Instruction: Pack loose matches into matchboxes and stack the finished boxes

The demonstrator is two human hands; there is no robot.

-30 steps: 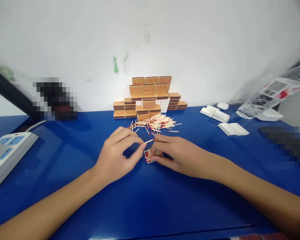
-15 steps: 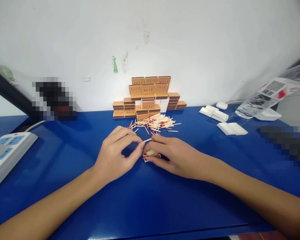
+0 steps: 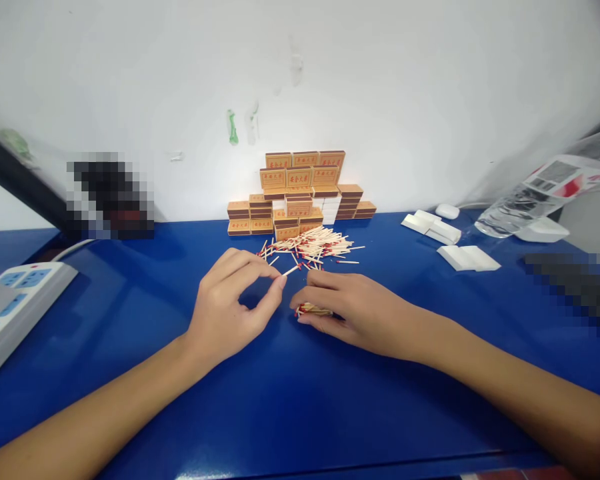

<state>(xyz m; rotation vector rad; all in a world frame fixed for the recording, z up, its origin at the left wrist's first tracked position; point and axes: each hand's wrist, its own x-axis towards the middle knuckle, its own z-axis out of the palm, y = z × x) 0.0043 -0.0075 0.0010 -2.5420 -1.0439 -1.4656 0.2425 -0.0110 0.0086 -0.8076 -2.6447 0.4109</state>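
My left hand (image 3: 230, 310) rests on the blue table (image 3: 290, 400) with thumb and forefinger pinched on a single matchstick (image 3: 291, 270) that points up and to the right. My right hand (image 3: 353, 310) lies just to its right, fingers curled over a small bundle of matchsticks (image 3: 314, 310), perhaps in a box tray, pressed against the table; most of it is hidden under the fingers. A loose pile of red-tipped matchsticks (image 3: 313, 245) lies just beyond both hands.
Stacked orange matchboxes (image 3: 300, 193) stand against the white wall behind the pile. White box trays (image 3: 450, 243) lie at the right, with a plastic bottle (image 3: 530, 197) and a white case (image 3: 446, 211). A power strip (image 3: 15, 307) sits at the left edge.
My left hand has drawn slightly left and away from the right hand, carrying the single matchstick. My right hand has closed further over the bundle, hiding more of it.
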